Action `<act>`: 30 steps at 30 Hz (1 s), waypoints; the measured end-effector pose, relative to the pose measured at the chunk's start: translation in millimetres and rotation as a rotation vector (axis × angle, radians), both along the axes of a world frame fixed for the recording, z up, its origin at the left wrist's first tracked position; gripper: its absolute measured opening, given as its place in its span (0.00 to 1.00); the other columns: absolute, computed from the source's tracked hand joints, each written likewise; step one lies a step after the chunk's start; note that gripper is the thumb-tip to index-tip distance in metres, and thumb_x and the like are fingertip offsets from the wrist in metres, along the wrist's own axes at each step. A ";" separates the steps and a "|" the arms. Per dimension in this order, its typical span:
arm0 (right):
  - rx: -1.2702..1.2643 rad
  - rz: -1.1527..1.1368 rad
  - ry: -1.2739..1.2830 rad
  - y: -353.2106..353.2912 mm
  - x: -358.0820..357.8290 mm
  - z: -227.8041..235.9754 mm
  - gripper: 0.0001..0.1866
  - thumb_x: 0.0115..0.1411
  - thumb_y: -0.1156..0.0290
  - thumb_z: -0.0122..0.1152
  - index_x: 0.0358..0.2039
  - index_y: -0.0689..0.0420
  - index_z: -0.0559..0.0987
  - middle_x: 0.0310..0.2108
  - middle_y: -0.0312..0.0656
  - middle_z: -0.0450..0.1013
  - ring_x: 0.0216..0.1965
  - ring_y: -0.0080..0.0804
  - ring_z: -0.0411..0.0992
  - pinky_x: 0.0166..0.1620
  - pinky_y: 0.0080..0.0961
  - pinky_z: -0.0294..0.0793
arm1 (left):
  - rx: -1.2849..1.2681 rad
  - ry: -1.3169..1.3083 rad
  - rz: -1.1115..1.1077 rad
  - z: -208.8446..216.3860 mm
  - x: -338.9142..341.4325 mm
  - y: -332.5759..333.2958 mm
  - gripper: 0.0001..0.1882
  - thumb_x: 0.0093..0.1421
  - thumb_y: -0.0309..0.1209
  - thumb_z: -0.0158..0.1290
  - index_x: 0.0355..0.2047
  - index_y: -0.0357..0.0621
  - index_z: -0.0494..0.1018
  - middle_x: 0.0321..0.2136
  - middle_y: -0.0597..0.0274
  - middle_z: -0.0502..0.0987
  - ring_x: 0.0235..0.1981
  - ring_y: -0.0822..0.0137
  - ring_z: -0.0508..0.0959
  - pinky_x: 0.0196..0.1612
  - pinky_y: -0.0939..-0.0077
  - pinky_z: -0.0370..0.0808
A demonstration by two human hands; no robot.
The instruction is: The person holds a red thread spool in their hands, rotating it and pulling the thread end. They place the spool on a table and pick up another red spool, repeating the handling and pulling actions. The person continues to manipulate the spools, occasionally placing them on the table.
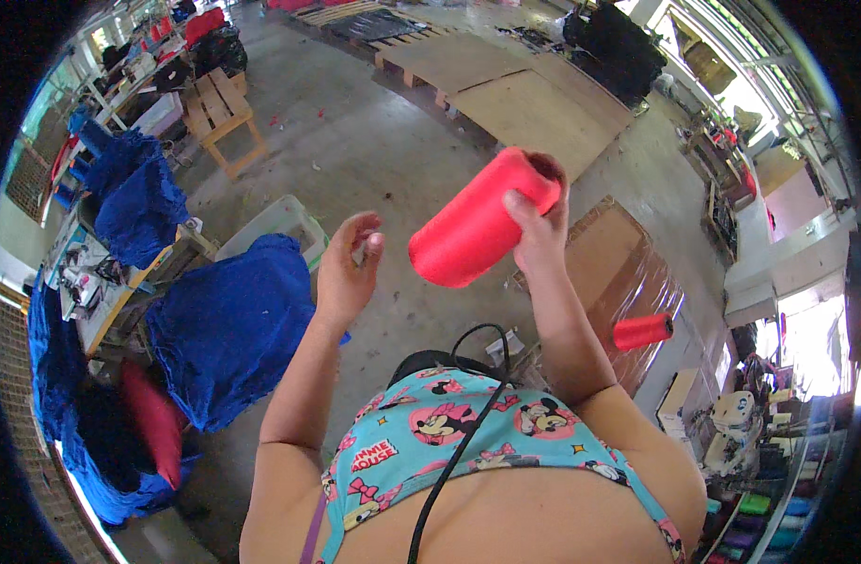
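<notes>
Right hand [541,235] clamps the far end of a big red thread cone [477,228], thumb over its hollow rim, so it hangs slanting before me. Left hand [344,273], just beside its lower end, hovers spread and empty. Bright, smoothly wound, it matches a smaller red spool [643,331] below-right on a cardboard box [628,263].
</notes>
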State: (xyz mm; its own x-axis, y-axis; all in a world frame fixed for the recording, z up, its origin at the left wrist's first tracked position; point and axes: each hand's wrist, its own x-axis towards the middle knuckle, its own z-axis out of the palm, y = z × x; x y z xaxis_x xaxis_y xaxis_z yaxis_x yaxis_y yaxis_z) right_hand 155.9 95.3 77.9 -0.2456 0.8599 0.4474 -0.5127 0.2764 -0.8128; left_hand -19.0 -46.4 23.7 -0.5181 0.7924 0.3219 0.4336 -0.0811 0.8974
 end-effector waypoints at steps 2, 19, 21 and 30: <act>0.165 -0.102 -0.212 -9.5 -5.3 3.4 0.34 0.39 0.73 0.69 0.47 0.58 0.62 0.43 0.43 0.65 0.44 0.31 0.65 0.49 0.28 0.64 | 0.073 0.252 -0.066 14.3 16.2 -2.1 0.33 0.46 0.38 0.60 0.50 0.38 0.60 0.45 0.49 0.69 0.46 0.55 0.70 0.48 0.66 0.67; -0.020 0.595 -0.281 -29.6 -11.7 27.0 0.42 0.34 0.61 0.71 0.50 0.60 0.64 0.43 0.46 0.68 0.45 0.34 0.68 0.50 0.30 0.66 | 0.119 -0.695 -0.814 -6.8 41.4 -4.6 0.55 0.29 0.39 0.69 0.56 0.38 0.51 0.50 0.53 0.65 0.50 0.59 0.68 0.54 0.63 0.62; -0.156 0.797 -0.158 -28.6 -15.9 28.0 0.41 0.34 0.60 0.70 0.50 0.60 0.64 0.43 0.46 0.68 0.45 0.36 0.69 0.49 0.32 0.68 | 0.051 -0.980 -1.015 -13.4 38.1 -10.4 0.56 0.29 0.39 0.69 0.57 0.39 0.51 0.50 0.55 0.64 0.50 0.60 0.67 0.55 0.63 0.61; 0.276 0.136 -0.468 -34.5 -34.1 27.1 0.36 0.36 0.62 0.71 0.47 0.60 0.67 0.43 0.45 0.69 0.44 0.34 0.69 0.48 0.28 0.68 | 0.019 -0.520 -0.631 22.7 -0.3 -5.3 0.55 0.32 0.35 0.67 0.58 0.36 0.48 0.54 0.49 0.60 0.54 0.54 0.63 0.55 0.61 0.61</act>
